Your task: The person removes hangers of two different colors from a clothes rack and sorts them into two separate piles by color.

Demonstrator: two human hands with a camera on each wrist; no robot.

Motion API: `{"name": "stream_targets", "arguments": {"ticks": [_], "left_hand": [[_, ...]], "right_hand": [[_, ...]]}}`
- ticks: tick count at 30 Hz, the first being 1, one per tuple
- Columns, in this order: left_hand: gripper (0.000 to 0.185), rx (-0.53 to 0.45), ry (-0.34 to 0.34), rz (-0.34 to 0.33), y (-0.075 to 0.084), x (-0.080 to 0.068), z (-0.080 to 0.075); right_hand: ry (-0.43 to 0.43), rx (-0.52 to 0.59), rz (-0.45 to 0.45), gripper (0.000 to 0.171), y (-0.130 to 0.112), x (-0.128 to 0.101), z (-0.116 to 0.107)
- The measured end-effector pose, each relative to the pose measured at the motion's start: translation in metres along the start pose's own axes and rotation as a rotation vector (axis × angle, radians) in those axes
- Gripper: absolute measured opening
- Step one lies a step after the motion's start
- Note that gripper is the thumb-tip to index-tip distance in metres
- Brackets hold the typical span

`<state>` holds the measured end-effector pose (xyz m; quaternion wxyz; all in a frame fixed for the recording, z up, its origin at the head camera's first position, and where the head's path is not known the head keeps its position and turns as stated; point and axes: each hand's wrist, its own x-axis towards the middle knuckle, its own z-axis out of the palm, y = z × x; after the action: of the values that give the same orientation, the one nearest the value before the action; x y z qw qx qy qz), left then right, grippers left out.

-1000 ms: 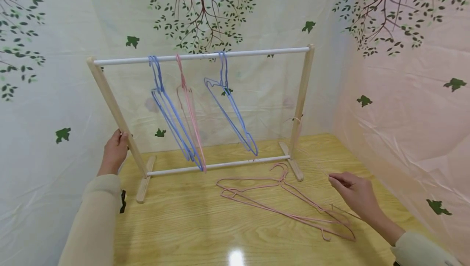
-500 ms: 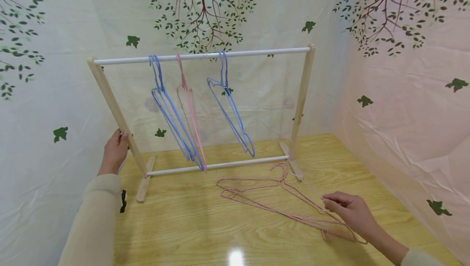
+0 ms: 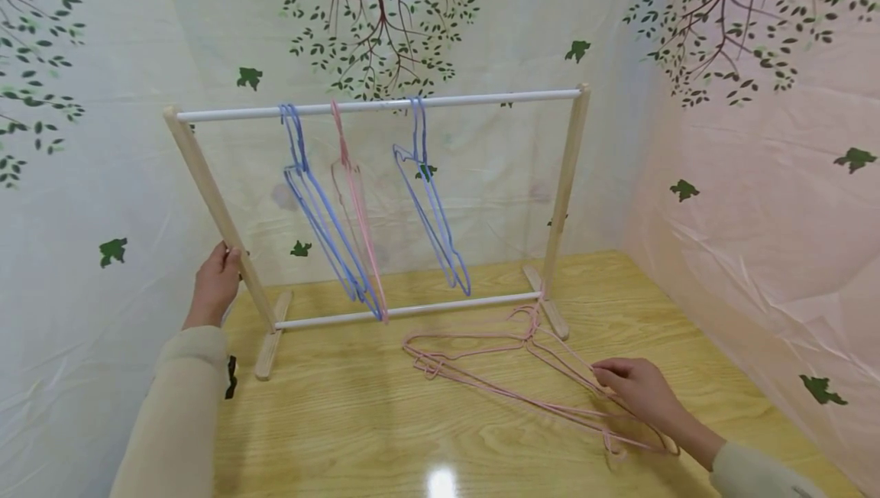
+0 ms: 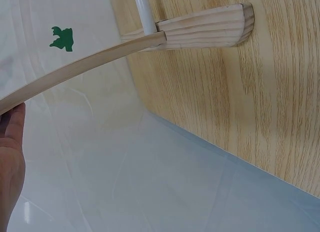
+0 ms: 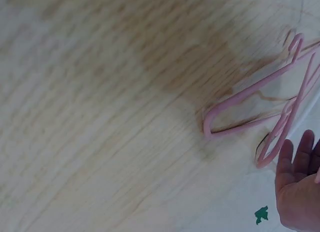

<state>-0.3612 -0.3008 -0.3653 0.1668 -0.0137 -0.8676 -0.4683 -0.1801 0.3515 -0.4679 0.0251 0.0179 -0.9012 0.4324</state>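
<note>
Here, head view: left hand [image 3: 215, 284] wrapped round left post of light wooden clothes rack with white rails [image 3: 376, 105], mid-left of frame. Right hand [image 3: 635, 389] lower right, fingers curled down onto pink wire hangers [image 3: 495, 376] lying on yellow wood-grain desk [image 3: 357, 422]; actual pinch unclear. Blue wire hangers [image 3: 323, 208] and single pink hanger [image 3: 355, 208] hang from top rail. Left wrist view alone shows rack foot on desk edge, palm against post. Right wrist view, blurred: hanger ends near straight fingertips [image 5: 295, 157].
</note>
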Motion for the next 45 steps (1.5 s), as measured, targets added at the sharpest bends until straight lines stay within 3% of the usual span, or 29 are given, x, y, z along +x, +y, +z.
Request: {"name": "stream_targets", "arguments": {"ticks": [6, 14, 24, 28, 36, 45], "left_hand": [[0.055, 0.013, 0.006, 0.008, -0.001, -0.001, 0.0], [0.056, 0.004, 0.008, 0.004, -0.002, -0.001, 0.0], [0.056, 0.006, 0.014, 0.012, -0.002, -0.002, 0.0], [0.056, 0.008, 0.011, 0.013, -0.001, -0.003, -0.001], [0.055, 0.005, 0.01, 0.01, -0.002, -0.002, -0.001], [0.054, 0.012, 0.019, 0.02, -0.001, -0.002, -0.002]], "right_hand": [[0.008, -0.136, -0.043, 0.026, 0.008, 0.012, 0.005], [0.029, -0.205, -0.004, 0.025, 0.011, 0.023, 0.01], [0.043, -0.191, 0.019, 0.03, 0.004, 0.024, 0.007], [0.063, -0.197, -0.025, 0.03, -0.003, 0.026, 0.005], [0.117, -0.152, -0.1, 0.035, -0.032, 0.042, -0.001], [0.201, -0.126, -0.161, 0.036, -0.097, 0.075, -0.001]]}}
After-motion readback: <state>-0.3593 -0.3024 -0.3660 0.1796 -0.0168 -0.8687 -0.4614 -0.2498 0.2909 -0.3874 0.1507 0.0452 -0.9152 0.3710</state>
